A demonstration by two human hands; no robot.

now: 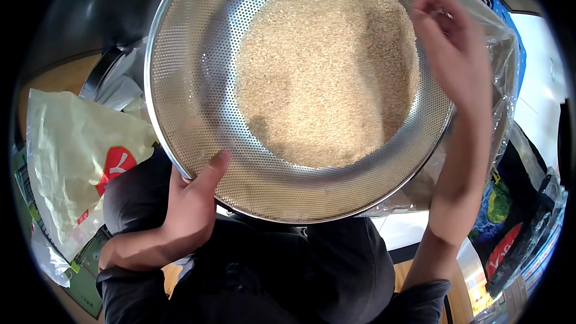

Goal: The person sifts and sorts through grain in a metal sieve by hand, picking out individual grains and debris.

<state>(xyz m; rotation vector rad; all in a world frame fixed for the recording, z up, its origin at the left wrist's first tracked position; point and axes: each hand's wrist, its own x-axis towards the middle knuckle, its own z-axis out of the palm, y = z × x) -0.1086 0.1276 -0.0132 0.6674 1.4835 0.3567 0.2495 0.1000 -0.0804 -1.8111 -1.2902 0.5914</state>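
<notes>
A wide perforated metal colander (207,93) is held in front of me, its base covered by a broad layer of pale tan rice (324,72). My left hand (195,204) grips the lower left rim, with the thumb over the inside edge and the fingers hidden beneath. Above the upper right side of the colander, my right hand (453,48) is raised, its fingers curled in and slightly blurred. Whatever lies between those fingers cannot be made out. A shadow falls across the right part of the rice.
A cream bag with a red logo (78,162) stands at the left. Clear plastic wrapping (501,78) lies behind the colander at the right. Below it is a dark printed bag (501,216). My dark-trousered knees (342,264) are under the colander.
</notes>
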